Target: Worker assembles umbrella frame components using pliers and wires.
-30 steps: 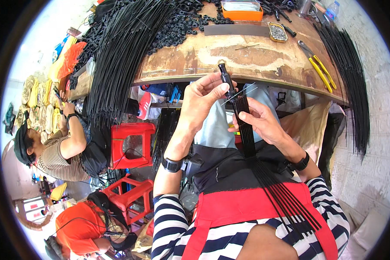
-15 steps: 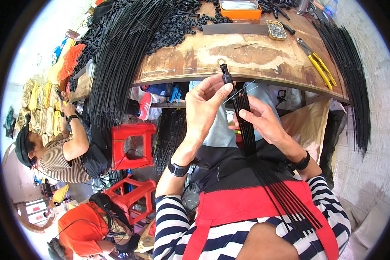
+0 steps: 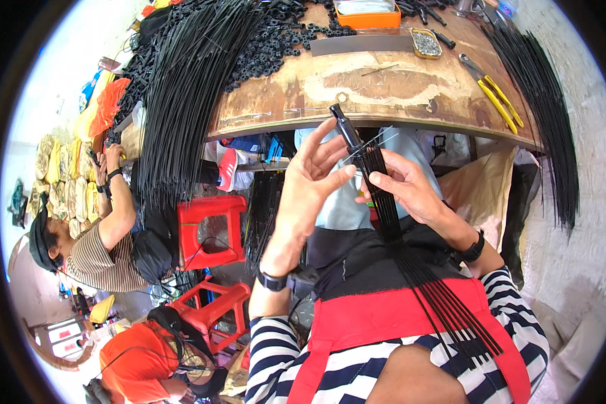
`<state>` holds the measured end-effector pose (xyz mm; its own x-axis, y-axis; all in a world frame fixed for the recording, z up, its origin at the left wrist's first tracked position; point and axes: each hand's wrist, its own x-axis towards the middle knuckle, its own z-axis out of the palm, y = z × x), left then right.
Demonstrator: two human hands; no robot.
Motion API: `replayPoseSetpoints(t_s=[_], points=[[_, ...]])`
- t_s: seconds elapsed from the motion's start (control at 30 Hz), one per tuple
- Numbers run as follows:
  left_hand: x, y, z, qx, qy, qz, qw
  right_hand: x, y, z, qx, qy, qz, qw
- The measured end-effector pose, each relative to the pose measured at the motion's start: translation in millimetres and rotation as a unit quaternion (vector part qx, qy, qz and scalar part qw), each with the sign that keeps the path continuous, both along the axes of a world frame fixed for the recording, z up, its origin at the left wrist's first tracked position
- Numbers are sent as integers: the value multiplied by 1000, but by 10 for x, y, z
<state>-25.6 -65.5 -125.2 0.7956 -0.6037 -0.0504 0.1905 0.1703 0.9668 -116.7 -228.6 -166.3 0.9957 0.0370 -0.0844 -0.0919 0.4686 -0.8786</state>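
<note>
My right hand (image 3: 402, 185) is closed round a bundle of thin black rods (image 3: 386, 214), much like umbrella ribs. The rods hang down over my lap and fan out across the red apron (image 3: 390, 311). At their upper end sits a black plastic tube-shaped piece (image 3: 347, 129), tilted to the left. Thin silvery wires (image 3: 382, 137) stick out sideways below it. My left hand (image 3: 311, 178) is open, its fingers apart, just left of the plastic piece and holding nothing. Whether a fingertip still touches the piece I cannot tell.
On the wooden table (image 3: 262, 101) lie yellow-handled pliers (image 3: 498, 101), a metal strip (image 3: 361, 45), a small tray of metal bits (image 3: 425, 43) and an orange box (image 3: 368, 19). Black rods (image 3: 185, 101) overhang its edge. Red stools (image 3: 212, 232) and two people are to the left.
My left hand has let go of the black plastic piece, its fingers spreading and shifting slightly left. The piece now leans further left. My right hand keeps its hold.
</note>
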Motion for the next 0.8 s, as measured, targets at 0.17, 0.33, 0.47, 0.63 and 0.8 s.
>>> replayPoseSetpoints(t_s=[0.17,0.33,0.47,0.63,0.8], points=[[-78,-61,76,36,-41,79,995,18,16,-42,-14,-24,17,999],[4,-35,20,-7,-12,57,998,17,22,-62,8,-19,18,1000],[101,-25,-15,-55,35,9,998,32,7,-28,7,-14,25,1000],[283,-7,-118,-95,89,-90,987,92,-73,-68,106,-9,82,991],[174,-47,-197,-42,42,-24,998,64,-43,-35,91,-14,58,994]])
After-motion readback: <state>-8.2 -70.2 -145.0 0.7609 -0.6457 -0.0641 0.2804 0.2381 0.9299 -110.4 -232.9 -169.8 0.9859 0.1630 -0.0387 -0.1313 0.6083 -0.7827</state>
